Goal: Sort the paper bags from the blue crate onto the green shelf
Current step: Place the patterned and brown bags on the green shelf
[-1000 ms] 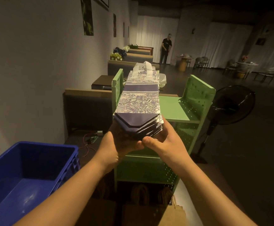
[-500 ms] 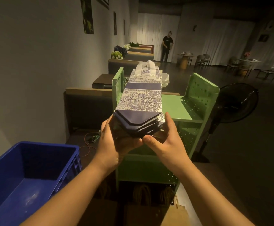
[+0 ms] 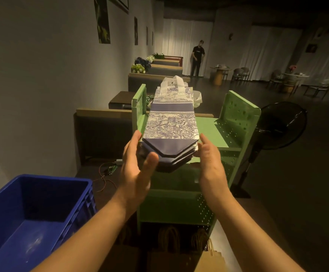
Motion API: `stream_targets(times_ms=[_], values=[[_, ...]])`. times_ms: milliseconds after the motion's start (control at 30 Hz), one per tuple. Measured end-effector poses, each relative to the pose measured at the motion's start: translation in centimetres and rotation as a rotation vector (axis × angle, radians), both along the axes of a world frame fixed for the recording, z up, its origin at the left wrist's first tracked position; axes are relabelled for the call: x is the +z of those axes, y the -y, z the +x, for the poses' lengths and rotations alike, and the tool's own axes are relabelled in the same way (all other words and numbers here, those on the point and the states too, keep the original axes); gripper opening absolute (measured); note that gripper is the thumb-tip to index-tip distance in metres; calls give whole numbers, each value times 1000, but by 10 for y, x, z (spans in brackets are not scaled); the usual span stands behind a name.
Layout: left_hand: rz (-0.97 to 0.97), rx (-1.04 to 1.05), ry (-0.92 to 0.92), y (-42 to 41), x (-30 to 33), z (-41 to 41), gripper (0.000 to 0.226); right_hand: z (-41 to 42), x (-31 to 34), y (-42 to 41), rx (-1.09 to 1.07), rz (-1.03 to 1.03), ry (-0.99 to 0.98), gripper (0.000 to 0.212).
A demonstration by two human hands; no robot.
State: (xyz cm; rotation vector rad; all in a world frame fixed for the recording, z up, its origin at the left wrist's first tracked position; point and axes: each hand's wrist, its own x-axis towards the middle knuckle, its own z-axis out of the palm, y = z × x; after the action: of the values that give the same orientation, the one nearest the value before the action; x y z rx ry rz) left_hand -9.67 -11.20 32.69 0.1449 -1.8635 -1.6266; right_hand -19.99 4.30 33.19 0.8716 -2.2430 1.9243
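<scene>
A stack of folded blue-and-white patterned paper bags (image 3: 171, 124) lies lengthwise on the top board of the green shelf (image 3: 238, 118), its dark blue near end overhanging the front edge. My left hand (image 3: 134, 167) is at the stack's left near corner, fingers straight along its side and the thumb spread out in front. My right hand (image 3: 208, 160) lies flat against the stack's right near corner, fingers straight. The blue crate (image 3: 77, 193) stands at the lower left, and the part of its inside that shows is bare.
Brown paper bags (image 3: 169, 244) with twisted handles stand in the shelf's bottom level. A black standing fan (image 3: 283, 126) is right of the shelf. A dark bench (image 3: 101, 130) and loose wires (image 3: 108, 169) lie behind on the left. A person (image 3: 198, 57) stands far back.
The stack has moved forward and come down onto the shelf top. Both hands have loosened from gripping its near end and now lie straight-fingered at its sides.
</scene>
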Motion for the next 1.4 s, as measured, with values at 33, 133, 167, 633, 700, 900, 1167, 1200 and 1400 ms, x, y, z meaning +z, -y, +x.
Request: stream_targets(times_ms=[33,133,167,633,700,900,1167,1200,1400], values=[[68,13,-35,-2,0,-3,109,-2,3,2,-49,-45,11,97],[204,64,-84,-7,7,-10,81,-4,23,10,-114,-92,13,89],[217,75,-86,-10,10,-12,77,-6,31,14,-111,-82,34,87],[179,273,5,-23,24,-29,52,-25,67,34,274,-147,437,31],[136,315,24,-21,25,-32,50,-28,67,36,269,-155,455,32],[276,296,-45,-18,21,-31,44,-25,71,38,271,-44,385,29],[303,282,-100,-22,24,-22,37,-20,65,37,279,-117,439,42],[284,276,-88,-23,23,-22,40,-20,64,37,279,-116,440,44],[179,200,-99,-21,18,-17,55,-17,58,31,251,-30,314,59]])
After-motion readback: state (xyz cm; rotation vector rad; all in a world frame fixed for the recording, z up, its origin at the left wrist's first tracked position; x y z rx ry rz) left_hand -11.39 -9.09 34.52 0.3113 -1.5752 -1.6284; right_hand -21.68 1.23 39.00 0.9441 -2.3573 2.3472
